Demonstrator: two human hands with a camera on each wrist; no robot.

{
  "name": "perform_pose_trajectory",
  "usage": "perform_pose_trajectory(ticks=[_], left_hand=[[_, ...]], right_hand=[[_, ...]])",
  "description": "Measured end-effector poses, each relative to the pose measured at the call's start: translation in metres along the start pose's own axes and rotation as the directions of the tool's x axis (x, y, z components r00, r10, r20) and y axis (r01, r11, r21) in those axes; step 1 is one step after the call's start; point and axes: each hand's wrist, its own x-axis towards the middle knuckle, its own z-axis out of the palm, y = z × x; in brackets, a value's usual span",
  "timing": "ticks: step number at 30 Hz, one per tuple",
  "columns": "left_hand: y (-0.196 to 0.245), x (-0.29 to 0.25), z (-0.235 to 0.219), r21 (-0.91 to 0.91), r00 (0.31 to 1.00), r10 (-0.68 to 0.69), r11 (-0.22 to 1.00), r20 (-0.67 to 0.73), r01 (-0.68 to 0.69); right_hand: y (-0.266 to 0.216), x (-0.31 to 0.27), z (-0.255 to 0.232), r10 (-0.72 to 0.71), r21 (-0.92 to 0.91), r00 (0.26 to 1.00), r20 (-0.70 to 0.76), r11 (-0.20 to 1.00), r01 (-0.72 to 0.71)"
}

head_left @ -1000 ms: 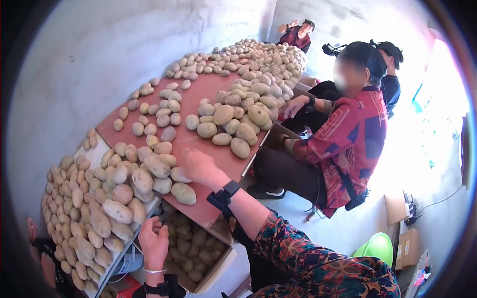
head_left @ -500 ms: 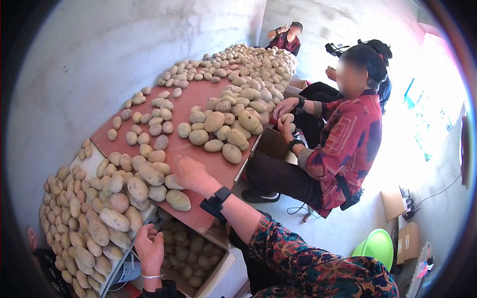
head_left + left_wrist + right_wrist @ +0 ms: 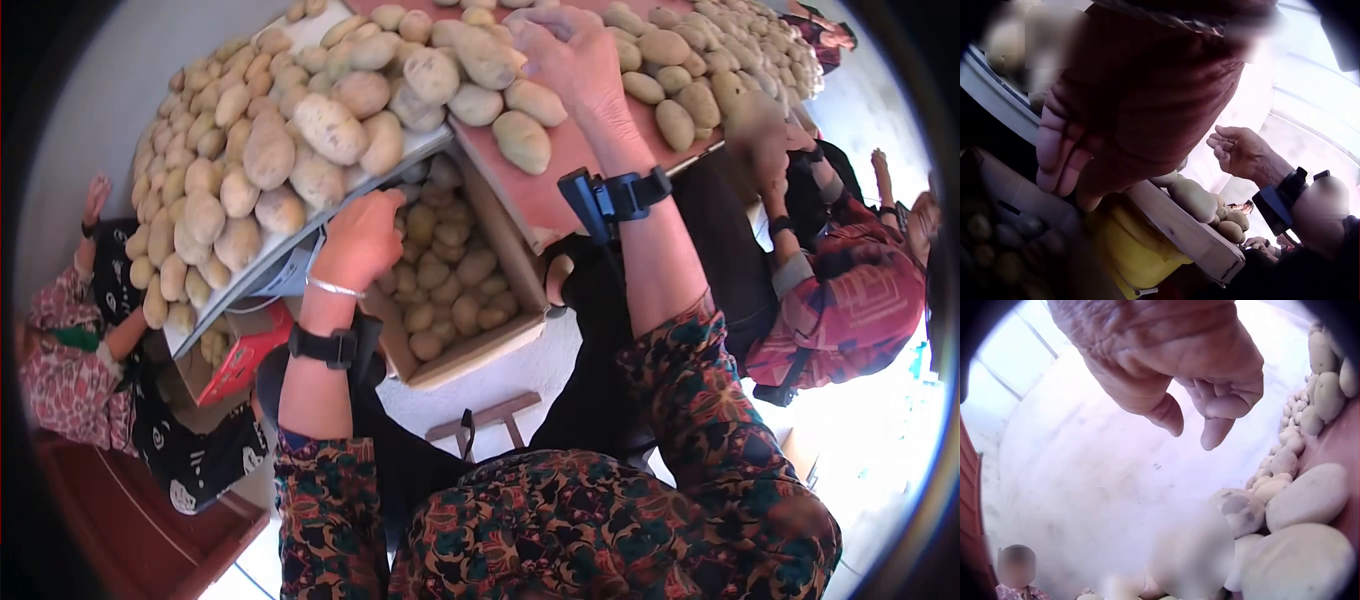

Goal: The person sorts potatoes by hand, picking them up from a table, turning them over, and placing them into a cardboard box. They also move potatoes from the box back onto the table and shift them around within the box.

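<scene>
My left hand (image 3: 360,238) hangs palm down at the edge of a cardboard box (image 3: 462,362), just in front of the tabletop's edge. Inside the box lie several potatoes (image 3: 460,265). In the left wrist view the left hand's fingers (image 3: 1054,147) droop loosely, and nothing shows in them. My right hand (image 3: 575,62) reaches over the red tabletop (image 3: 575,150), right beside a heap of potatoes (image 3: 330,130). In the right wrist view the right hand (image 3: 1191,369) hovers above pale potatoes (image 3: 1307,500), thumb and fingertips apart with nothing between them.
One person in a red patterned shirt (image 3: 850,300) sits at the right. Another in a pink patterned top (image 3: 80,370) sits at the left. A red carton (image 3: 245,355) stands below the table at the left. A yellow container (image 3: 1132,244) shows in the left wrist view.
The head view has swung down and to the left, bringing the box and my lap into sight. My left hand has turned palm down by the box. My right hand stays near the heap's edge.
</scene>
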Motion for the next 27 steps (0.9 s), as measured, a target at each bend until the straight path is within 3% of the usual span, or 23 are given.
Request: perform_pose_trajectory(ticks=[1,2,4,6,9,12,15,17,20,22,24,25,27], left_hand=[[-0.002,0.000,-0.001,0.005,1.000,-0.012,1.000,0.012,0.012],[-0.001,-0.002,-0.003,0.004,0.999,-0.025,1.000,0.023,0.025],[0.003,-0.005,-0.010,-0.021,0.991,-0.073,0.997,0.108,0.076],[-0.001,-0.010,-0.009,-0.025,0.988,-0.095,0.995,0.124,0.099],[-0.019,-0.014,0.002,0.022,0.979,-0.126,0.992,0.162,0.124],[-0.044,-0.014,0.032,0.090,0.942,-0.206,0.978,0.266,0.189],[-0.065,-0.011,0.087,0.150,0.890,-0.283,0.958,0.357,0.244],[-0.065,-0.005,0.118,0.150,0.801,-0.454,0.890,0.389,0.431],[-0.098,0.006,0.185,0.123,0.748,-0.539,0.834,0.387,0.538],[-0.101,0.007,0.203,0.170,0.780,-0.508,0.860,0.365,0.481],[-0.095,0.007,0.214,0.171,0.722,-0.624,0.779,0.299,0.603],[-0.093,0.007,0.217,0.175,0.716,-0.624,0.779,0.313,0.602],[-0.093,0.010,0.224,0.259,0.694,-0.691,0.721,0.203,0.643]], right_hand=[[0.006,0.002,0.005,0.028,0.157,0.994,0.106,0.987,-0.045],[0.001,-0.004,0.007,0.042,0.162,0.993,0.113,0.985,-0.060],[-0.031,-0.009,0.009,0.162,0.155,0.944,0.287,0.965,-0.212],[-0.038,-0.013,0.014,0.170,0.073,0.954,0.246,0.978,-0.193],[-0.020,-0.008,0.014,0.128,0.250,0.952,0.277,0.947,-0.200],[-0.019,-0.006,0.010,0.165,0.298,0.959,0.232,0.926,-0.232],[-0.021,-0.006,0.005,0.139,0.312,0.968,0.207,0.929,-0.200],[-0.018,-0.004,0.002,0.131,0.314,0.974,0.184,0.931,-0.184],[-0.013,-0.002,-0.004,0.074,0.200,0.982,0.173,0.974,-0.109],[-0.015,-0.001,-0.007,0.070,0.195,0.977,0.203,0.975,-0.111],[-0.014,-0.001,-0.006,0.076,0.217,0.978,0.194,0.969,-0.118],[-0.014,-0.002,-0.006,0.074,0.241,0.980,0.185,0.963,-0.118],[-0.017,-0.003,-0.005,0.096,0.198,0.977,0.190,0.971,-0.134]])
